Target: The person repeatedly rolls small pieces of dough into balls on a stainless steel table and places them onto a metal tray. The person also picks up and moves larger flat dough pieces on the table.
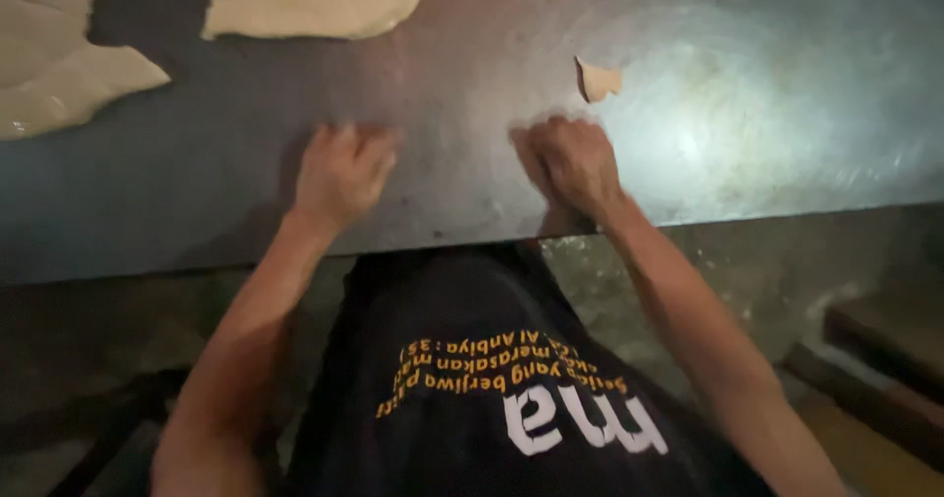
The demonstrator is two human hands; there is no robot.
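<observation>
My left hand (339, 173) rests knuckles-down on a dark, shiny metal worktop (472, 74), its fingers curled, near the front edge. My right hand (572, 163) rests the same way a little to the right, fingers curled under, nothing visible in it. A small torn scrap of pale dough (597, 80) lies on the worktop just beyond my right hand, apart from it. Both forearms reach up from my dark shirt with printed lettering.
Thin stretched sheets of pale dough lie at the far left (59, 64) and top middle (305, 0) of the worktop. An oily sheen covers the right part (728, 114). Below the table edge are a stained floor and a low step (885, 350) at right.
</observation>
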